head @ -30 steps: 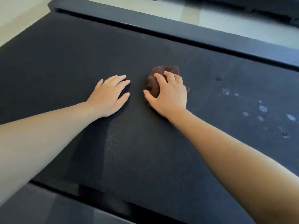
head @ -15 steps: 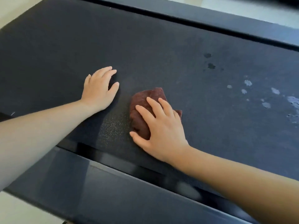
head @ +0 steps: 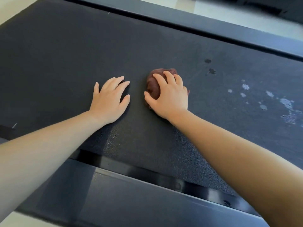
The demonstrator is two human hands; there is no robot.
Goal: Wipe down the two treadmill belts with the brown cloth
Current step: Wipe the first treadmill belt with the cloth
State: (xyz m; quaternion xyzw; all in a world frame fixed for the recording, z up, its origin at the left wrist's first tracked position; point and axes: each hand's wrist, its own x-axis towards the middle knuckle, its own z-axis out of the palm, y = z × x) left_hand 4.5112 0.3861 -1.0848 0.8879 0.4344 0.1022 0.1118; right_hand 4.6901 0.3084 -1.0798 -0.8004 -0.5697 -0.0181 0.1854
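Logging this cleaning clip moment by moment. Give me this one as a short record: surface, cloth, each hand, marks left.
surface: black treadmill belt
cloth: brown cloth, bunched, on the belt under the right hand
right hand: fingers curled over the cloth
left hand: flat on the belt, holding nothing
marks: pale smudges and two dark spots right of the cloth

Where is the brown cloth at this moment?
In the head view, the brown cloth lies bunched on the treadmill belt near the picture's middle, under the right hand, just right of the left hand resting flat on the belt.
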